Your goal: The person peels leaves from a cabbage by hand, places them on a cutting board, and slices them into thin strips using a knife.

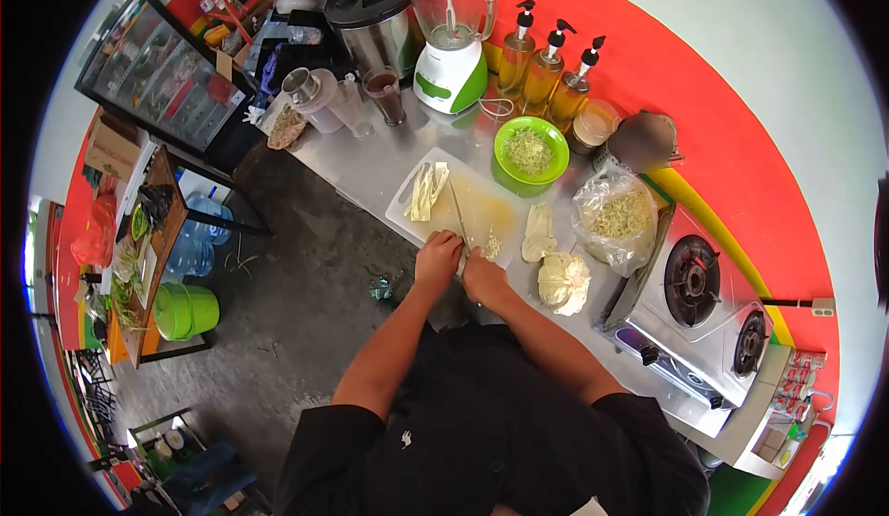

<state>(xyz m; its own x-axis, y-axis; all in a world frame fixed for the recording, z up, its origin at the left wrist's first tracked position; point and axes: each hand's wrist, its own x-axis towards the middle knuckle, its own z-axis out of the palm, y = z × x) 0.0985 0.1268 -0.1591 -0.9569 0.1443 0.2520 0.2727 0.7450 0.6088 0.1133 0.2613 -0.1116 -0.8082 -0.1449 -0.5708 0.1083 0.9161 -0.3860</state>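
Note:
On a white cutting board (477, 197), my right hand (483, 278) is closed around the handle of a knife (458, 209), its blade pointing away from me. My left hand (439, 261) lies at the board's near edge, fingers curled in beside the blade; what they hold is hidden. Pale cabbage strips (427, 192) lie in a pile at the board's left. Fine cabbage shreds (494, 243) are to the right of the knife. Off the board to the right are a loose cabbage leaf (538, 232) and a partly peeled cabbage head (563, 282).
A green bowl (530, 179) and a clear plastic bag (615, 259) hold shredded cabbage. Behind stand a blender (451, 76) and three pump bottles (541, 76). A gas stove (685, 317) is at the right. A glass (385, 99) stands at the back left.

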